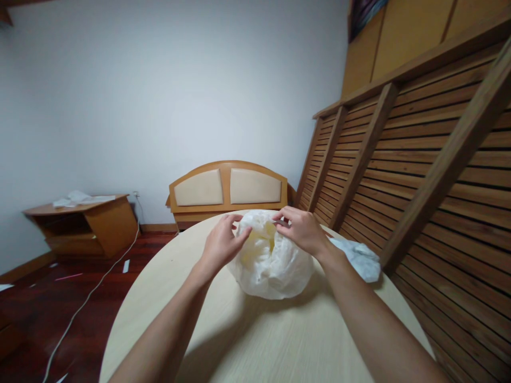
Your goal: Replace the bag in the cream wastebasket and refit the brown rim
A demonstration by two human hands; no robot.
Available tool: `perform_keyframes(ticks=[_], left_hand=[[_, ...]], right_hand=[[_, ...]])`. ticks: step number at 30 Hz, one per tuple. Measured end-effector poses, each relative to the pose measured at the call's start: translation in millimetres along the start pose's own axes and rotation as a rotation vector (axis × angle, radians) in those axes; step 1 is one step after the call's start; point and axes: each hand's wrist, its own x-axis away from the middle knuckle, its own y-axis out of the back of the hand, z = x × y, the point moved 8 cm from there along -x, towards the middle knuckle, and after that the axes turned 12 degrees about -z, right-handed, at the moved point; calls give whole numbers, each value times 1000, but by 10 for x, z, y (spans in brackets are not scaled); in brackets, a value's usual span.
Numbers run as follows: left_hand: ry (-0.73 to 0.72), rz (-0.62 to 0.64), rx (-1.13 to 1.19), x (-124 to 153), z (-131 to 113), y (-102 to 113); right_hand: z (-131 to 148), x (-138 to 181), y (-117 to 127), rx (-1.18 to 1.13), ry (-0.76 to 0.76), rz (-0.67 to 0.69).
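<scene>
The white plastic bag (275, 279), bulging and open at the top with something yellowish inside, sits on the far half of the round table (159, 298); the left hand (222, 240) is at its rim on the table's left side, thumb spread away from the fingers, and the right hand (304, 230) is at the rim on the table's right side, fingers bent in towards the thumb. Both hands are only partly closed, and with some fingertips hidden, I cannot tell how firmly either one pinches the film. The likeliest trouble is the mouth folding shut, since the plastic looks thin and limp and would sag inward if one side slipped. A hard or uneven pull could tear the rim, or tip the rounded bag and let its contents out onto the table. The yellowish part is too covered to identify, so its weight is a guess, and a loose load might roll the bag over. A crumpled pale bag (361, 260) near the table's right edge lies close to the right forearm, so an outward swing of that elbow might knock it off
</scene>
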Motion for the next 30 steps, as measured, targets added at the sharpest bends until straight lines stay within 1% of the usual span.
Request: perform_keyframes(ticks=[5,7,10,12,15,19,22,26,30], left_hand=[[-64,35,-35,-5,3,-63],[-78,25,-76,4,-1,-57],[-65,-18,-145,11,-23,-5],[-63,-24,-193,15,-49,17],[-66,-18,-248,24,-64,15],[-107,-19,-265,56,-87,-32],[-128,25,-264,98,-134,-93],[-147,88,-258,136,-202,-150],[-151,73,-228,127,-179,-154]], right_hand=[[-5,15,-44,-87,27,-12],[-37,21,-79,-120,27,-8],[-68,35,-143,-139,17,41],[-56,51,-179,-95,13,97],[21,67,-177,-12,23,137],[240,78,-167,-86,109,138],[307,98,-244,-106,111,193],[244,106,-312,-24,65,248],[130,105,-289,3,31,286]])
